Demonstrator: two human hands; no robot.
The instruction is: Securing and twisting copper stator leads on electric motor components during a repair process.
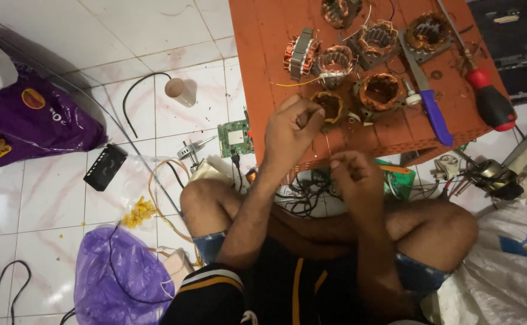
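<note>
- Purple plastic bags sit at the frame's left: a dark one (32, 120) with a yellow oval label at upper left, a paler lilac one (116, 277) at lower left; white sacking (504, 283) fills the lower right.
- White floor tiles (53, 192) carry loose cables and a green circuit board (234, 137); an orange worktop (263, 72) at upper centre holds copper-wound stators, a purple-handled knife (433, 111) and a red-handled screwdriver (492, 102).
- Left hand (290, 129) pinches a small copper coil (329, 105) at the worktop's near edge, lying flat, opening upward.
- Right hand (357, 174), fingers pressed together, pinches a thin wire (328, 147) running up toward the coil.
</note>
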